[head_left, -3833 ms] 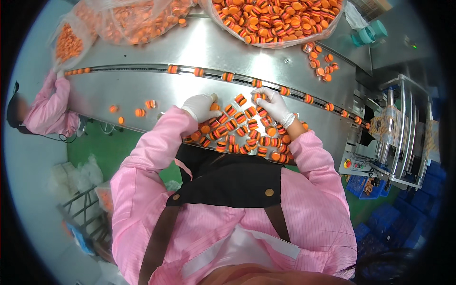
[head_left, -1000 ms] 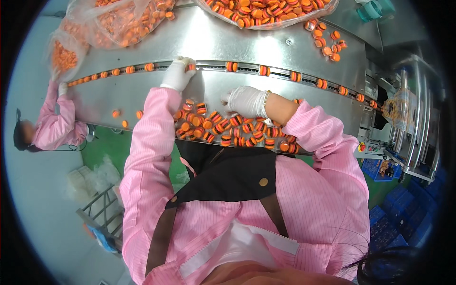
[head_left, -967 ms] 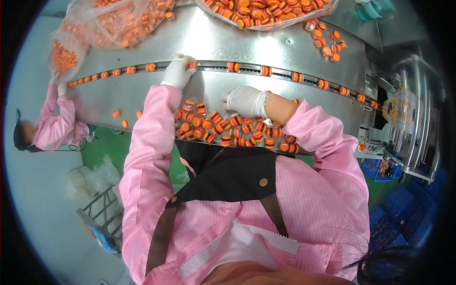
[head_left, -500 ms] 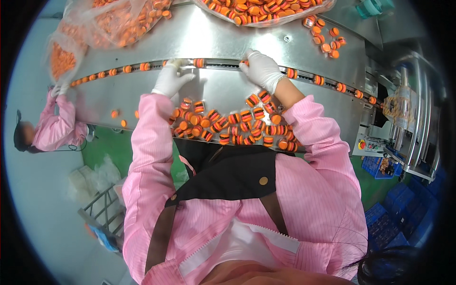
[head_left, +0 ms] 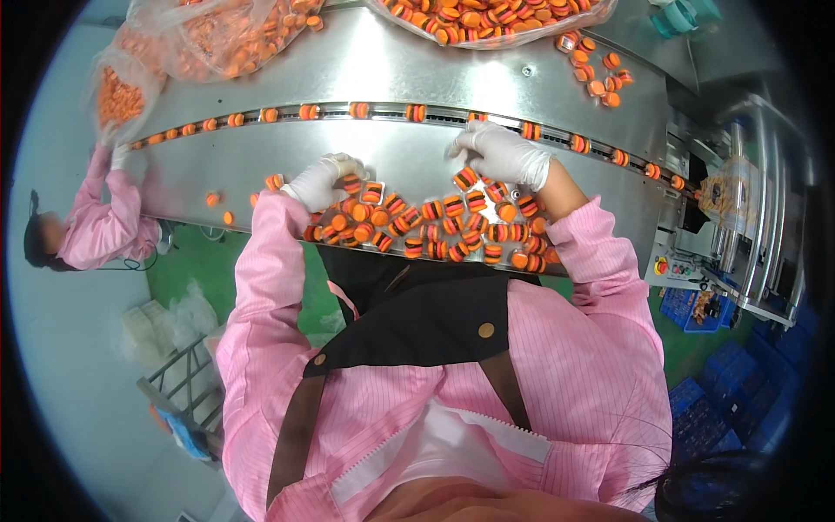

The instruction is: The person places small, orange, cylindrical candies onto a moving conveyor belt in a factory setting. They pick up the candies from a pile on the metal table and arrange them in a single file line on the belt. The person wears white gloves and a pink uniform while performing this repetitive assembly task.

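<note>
Half a second ago I had both hands up at the belt; now I see the white-gloved left hand [head_left: 323, 180] drawn back to the near side, at the left end of a loose heap of round orange, red and black layered pieces in clear wrap [head_left: 432, 210]. The white-gloved right hand [head_left: 504, 155] has eased back only a little, and I see the wrapped orange-and-black piece [head_left: 477, 117] sitting in the narrow dark conveyor track [head_left: 391, 112] just beyond its fingers. I judge that the right hand is done with that piece, while the left is back among the loose ones — the two are out of step with each other.

On the right, I see thumb and forefinger spread, with nothing visible between them; its knuckles stand on the far side of the heap, near the track. On the left, the fingers are bent over a wrapped layered piece [head_left: 351, 184] just below their tips — touching or merely above it, I cannot tell, nor whether they pinch anything.

Along the track, spaced pieces run left and right of the right hand, toward the steel-framed roller machine [head_left: 739, 204] at the far right of the steel table [head_left: 409, 152].
</note>
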The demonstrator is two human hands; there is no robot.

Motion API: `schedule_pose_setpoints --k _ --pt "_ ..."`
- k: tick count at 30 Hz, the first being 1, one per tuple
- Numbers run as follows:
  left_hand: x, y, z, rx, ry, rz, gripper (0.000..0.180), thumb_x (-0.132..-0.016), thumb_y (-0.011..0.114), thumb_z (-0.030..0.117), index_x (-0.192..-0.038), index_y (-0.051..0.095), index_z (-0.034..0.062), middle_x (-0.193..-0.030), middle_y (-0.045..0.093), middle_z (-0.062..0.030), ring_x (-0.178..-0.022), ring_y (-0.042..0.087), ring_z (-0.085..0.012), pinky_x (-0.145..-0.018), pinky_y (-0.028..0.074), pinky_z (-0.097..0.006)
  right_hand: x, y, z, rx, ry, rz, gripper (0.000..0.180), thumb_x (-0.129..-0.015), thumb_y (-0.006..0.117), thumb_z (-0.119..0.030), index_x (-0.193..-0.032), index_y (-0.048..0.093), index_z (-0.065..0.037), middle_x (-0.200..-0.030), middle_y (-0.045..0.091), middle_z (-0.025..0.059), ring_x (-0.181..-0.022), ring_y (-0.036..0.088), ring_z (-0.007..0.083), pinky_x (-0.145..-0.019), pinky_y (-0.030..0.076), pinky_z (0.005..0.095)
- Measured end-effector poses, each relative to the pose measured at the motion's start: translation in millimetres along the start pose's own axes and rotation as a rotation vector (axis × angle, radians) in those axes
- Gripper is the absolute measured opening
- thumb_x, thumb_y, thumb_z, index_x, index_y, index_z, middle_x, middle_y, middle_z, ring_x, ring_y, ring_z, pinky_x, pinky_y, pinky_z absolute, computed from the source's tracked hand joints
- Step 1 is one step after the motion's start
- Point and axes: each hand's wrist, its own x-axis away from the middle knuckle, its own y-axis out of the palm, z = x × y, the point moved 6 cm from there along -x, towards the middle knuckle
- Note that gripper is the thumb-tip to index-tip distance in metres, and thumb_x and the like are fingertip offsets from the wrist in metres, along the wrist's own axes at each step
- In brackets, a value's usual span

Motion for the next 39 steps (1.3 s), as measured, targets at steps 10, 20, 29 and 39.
schedule_pose_setpoints --k 10,20,29,39 --pt "2.4 -3.4 -20.3 0.056 -0.278 0.288 0.022 -0.088 0.060 0.007 -0.110 0.061 0.0038 -0.105 0.058 -0.0101 -0.095 0.059 -0.0225 -0.084 0.049 -0.032 27.7 5.7 17.4 0.173 0.096 -0.018 0.035 -0.073 0.071 -0.018 -0.106 0.064 -0.009 -0.108 0.060 0.0149 -0.102 0.058 0.0328 -0.089 0.047 0.0398" --pt "4.1 16.5 -65.8 0.712 -0.343 0.414 0.021 -0.098 0.048 0.010 -0.119 0.050 0.0077 -0.120 0.056 -0.0050 -0.100 0.054 -0.0108 -0.085 0.048 -0.025 31.6 11.4 6.5 0.102 0.270 -0.044 0.037 -0.076 0.064 -0.020 -0.110 0.056 -0.006 -0.104 0.061 0.0169 -0.094 0.061 0.0344 -0.080 0.049 0.0396" --pt "5.2 20.3 -63.8 0.609 -0.306 0.493 0.028 -0.098 0.051 0.011 -0.125 0.050 0.0051 -0.122 0.057 -0.0041 -0.093 0.053 -0.0077 -0.083 0.046 -0.022 136.8 -29.9 19.7 -0.644 0.230 0.521 0.036 -0.085 0.059 -0.008 -0.120 0.054 -0.002 -0.106 0.061 0.0091 -0.088 0.063 0.0190 -0.081 0.050 0.0311" --pt "5.2 24.9 -62.6 0.658 -0.271 0.582 0.032 -0.096 0.055 0.011 -0.127 0.052 0.0042 -0.101 0.059 -0.0015 -0.082 0.052 -0.0064 -0.078 0.045 -0.021 330.9 61.3 108.1 -0.590 0.499 1.528 0.035 -0.096 0.050 -0.008 -0.129 0.044 0.002 -0.110 0.055 0.0081 -0.093 0.054 0.0136 -0.086 0.048 0.0278"
